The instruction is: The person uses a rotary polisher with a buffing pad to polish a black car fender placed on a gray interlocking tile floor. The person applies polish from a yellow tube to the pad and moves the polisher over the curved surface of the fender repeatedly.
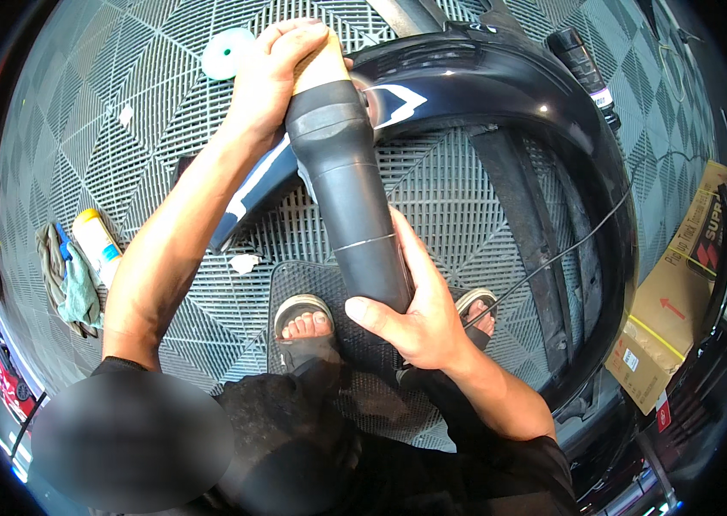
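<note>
Both of my hands are on a black corded polisher (353,193) with a yellow head. My left hand (282,64) is wrapped over the head end. My right hand (415,310) grips the rear of the body, its thumb on top. The head end is at a glossy dark curved fender panel (449,86), where bright reflections show. The pad is mostly hidden behind the tool, so its contact with the panel cannot be made out. From the tool's rear a thin black cord (566,249) runs off to the right, over the panel's opening.
Grey interlocking grid tiles cover the floor. A pale green disc (227,53) lies beyond my left hand. At left are a white bottle with a yellow cap (98,245) and bunched cloths (78,288). A black bottle (581,69) and a cardboard box (652,331) are at right.
</note>
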The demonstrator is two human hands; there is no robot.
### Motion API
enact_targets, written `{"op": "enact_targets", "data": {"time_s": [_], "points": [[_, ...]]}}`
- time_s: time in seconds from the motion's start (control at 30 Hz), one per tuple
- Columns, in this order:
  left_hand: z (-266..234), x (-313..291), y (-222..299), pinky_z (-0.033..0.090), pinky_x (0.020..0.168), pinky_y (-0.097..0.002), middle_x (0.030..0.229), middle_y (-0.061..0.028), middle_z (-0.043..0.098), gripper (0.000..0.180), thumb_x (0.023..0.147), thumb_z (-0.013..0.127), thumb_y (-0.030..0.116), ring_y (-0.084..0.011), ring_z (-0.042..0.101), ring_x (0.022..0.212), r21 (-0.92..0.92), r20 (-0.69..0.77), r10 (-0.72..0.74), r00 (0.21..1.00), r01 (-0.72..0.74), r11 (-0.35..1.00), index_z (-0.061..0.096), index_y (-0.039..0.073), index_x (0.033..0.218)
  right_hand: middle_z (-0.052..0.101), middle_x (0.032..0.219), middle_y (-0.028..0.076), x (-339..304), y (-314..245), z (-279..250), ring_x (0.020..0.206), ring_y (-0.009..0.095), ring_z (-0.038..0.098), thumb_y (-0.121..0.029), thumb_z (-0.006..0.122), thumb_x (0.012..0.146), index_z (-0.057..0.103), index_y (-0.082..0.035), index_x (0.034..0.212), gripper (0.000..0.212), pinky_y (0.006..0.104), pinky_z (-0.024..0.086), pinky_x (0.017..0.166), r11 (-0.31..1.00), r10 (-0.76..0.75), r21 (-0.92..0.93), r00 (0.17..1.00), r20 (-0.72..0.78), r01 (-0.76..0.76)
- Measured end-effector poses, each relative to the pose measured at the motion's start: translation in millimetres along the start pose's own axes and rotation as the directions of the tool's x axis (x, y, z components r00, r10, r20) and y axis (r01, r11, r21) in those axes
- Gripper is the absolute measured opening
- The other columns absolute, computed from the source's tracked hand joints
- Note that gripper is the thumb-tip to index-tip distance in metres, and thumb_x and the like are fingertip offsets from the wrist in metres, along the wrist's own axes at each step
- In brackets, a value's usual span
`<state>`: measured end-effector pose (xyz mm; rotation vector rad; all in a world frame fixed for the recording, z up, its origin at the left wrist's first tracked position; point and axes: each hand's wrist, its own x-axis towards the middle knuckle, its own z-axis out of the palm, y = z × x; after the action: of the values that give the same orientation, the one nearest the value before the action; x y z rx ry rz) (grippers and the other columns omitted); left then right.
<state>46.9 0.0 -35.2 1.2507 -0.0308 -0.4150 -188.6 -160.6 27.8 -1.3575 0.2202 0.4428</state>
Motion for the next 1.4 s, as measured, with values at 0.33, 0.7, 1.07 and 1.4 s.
{"op": "enact_targets", "data": {"time_s": [0.33,0.7,1.07,1.4], "points": [[-51,-40,3,0.063,0.073,-0.0328,0.095,-0.0136,0.072,0.029,0.101,0.064,0.027,-0.0205,0.074,0.084,-0.067,-0.095,-0.010,0.995,0.003,0.998,0.063,0.001,0.111,0.069,0.120,0.017,4,-3,28,0.101,0.021,0.073,-0.017,0.077,0.091,0.011,0.009,0.161,0.099,0.0349,0.054,0.096,0.991,0.056,-0.124,0.992,0.111,-0.042],[5,0,-4,0.062,0.075,-0.0338,0.102,-0.0194,0.072,0.046,0.098,0.067,0.026,-0.0245,0.075,0.083,0.084,-0.084,0.104,0.991,-0.097,0.992,0.056,-0.008,0.128,0.053,0.145,0.020,-2,-2,-2,0.133,0.024,0.053,-0.019,0.081,0.088,0.019,0.010,0.160,0.098,0.0371,0.041,0.113,0.998,-0.053,-0.032,0.998,-0.029,0.052],[35,20,-15,0.050,0.094,-0.0363,0.109,-0.0137,0.068,0.020,0.096,0.065,0.016,-0.0240,0.064,0.104,0.321,-0.006,0.244,0.970,-0.229,0.919,0.072,0.000,0.105,0.052,0.142,0.016,-6,-6,-15,0.129,0.022,0.053,-0.016,0.080,0.086,0.023,0.007,0.159,0.095,0.0360,0.041,0.112,0.997,-0.076,0.001,0.994,-0.076,0.076],[-32,-36,0,0.063,0.075,-0.0342,0.101,-0.0194,0.072,0.047,0.098,0.067,0.026,-0.0252,0.075,0.085,-0.004,-0.136,0.030,0.990,-0.031,1.000,0.055,-0.007,0.130,0.046,0.152,0.018,-1,5,27,0.139,0.023,0.047,-0.015,0.079,0.087,0.017,0.009,0.161,0.099,0.0374,0.036,0.116,0.996,0.063,0.060,0.996,0.061,-0.066]]}}
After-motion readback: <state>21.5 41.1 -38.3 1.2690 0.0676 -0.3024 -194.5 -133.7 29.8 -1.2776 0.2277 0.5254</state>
